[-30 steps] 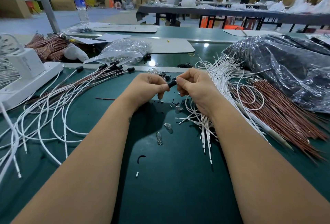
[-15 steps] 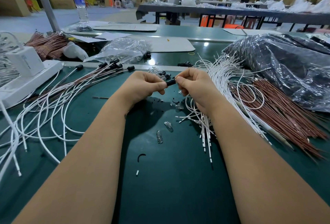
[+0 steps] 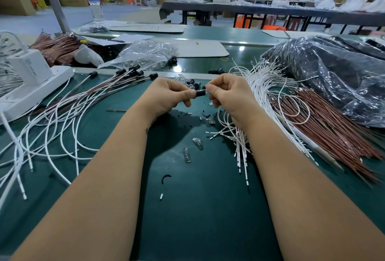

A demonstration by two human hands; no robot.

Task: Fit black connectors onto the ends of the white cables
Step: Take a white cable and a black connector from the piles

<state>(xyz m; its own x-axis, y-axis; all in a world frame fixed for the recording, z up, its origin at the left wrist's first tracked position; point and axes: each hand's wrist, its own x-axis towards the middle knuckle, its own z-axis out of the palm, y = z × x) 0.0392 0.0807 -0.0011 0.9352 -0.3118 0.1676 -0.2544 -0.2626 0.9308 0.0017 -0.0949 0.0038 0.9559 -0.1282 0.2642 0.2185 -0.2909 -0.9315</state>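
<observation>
Left hand (image 3: 166, 96): fingers curled, thumb and forefinger pinching the left end of the connector (image 3: 200, 93).
Right hand (image 3: 227, 92): fingers curled, thumb tip against the connector's right end; something small and clear shows there, probably a bulb, but it is too small to tell.
Connector: black, short, lying sideways between the two thumbs, held above the table (image 3: 198, 208) near its middle.
Cable in hand: whether one enters the connector cannot be told.
White cables (image 3: 241, 148): loose bundle under and beside the right wrist, ends fanned toward the near edge.
Finished cables (image 3: 62, 119): spread at left, black caps (image 3: 136, 71) on their far ends.
Spare connectors (image 3: 194, 83): small cluster just beyond the hands.
Bulbs (image 3: 192, 148): two clear ones on the table between the forearms.
Brown wires (image 3: 333, 127): thick sheaf at right, beside the white bundle.
Dark bag (image 3: 333, 77): glossy plastic, far right.
Clear bag (image 3: 145, 54): beyond the finished cables.
White box (image 3: 31, 79): at far left.
Bottle (image 3: 94, 0): upright, far left.
</observation>
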